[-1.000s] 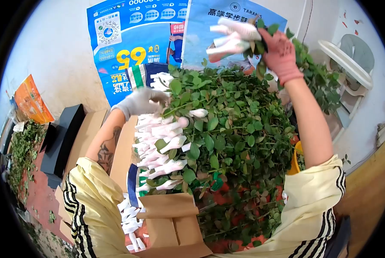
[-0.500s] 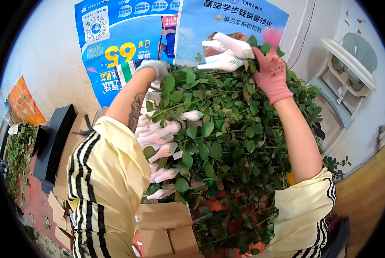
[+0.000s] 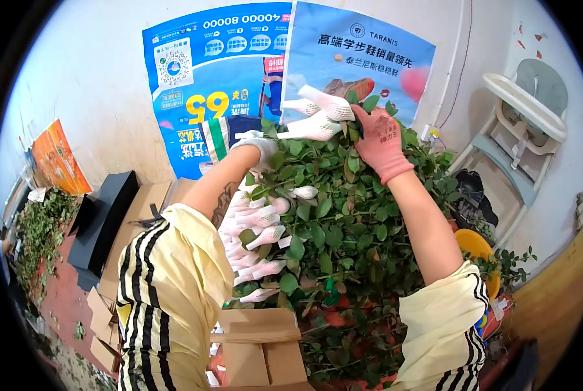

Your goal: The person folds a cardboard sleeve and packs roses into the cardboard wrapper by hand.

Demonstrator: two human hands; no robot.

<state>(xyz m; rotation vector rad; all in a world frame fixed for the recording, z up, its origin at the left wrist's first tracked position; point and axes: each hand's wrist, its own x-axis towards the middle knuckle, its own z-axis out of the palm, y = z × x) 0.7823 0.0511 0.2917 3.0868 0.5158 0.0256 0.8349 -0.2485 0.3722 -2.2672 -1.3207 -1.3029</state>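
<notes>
My right hand (image 3: 381,142), in a pink glove with printing on it, is closed around leafy stems at the top of a green heap. From its grip a few flower heads in white foam netting (image 3: 325,118) point left. My left hand (image 3: 260,154), in a pale grey glove, is at the heap's upper left edge, beside another white netted tip (image 3: 249,134). Its fingers are mostly hidden. Below it, several netted flower heads (image 3: 265,217) line the left side of the leafy stems (image 3: 343,215).
An open cardboard box (image 3: 255,326) stands below the heap. At left are a black box (image 3: 102,225) and loose leaves (image 3: 40,234). Posters (image 3: 369,58) hang behind. A high chair (image 3: 526,117) and a yellow bucket (image 3: 477,247) are at right.
The view has shifted, so most things appear lower. My right hand, with the netted flowers, has come left and down towards my left hand.
</notes>
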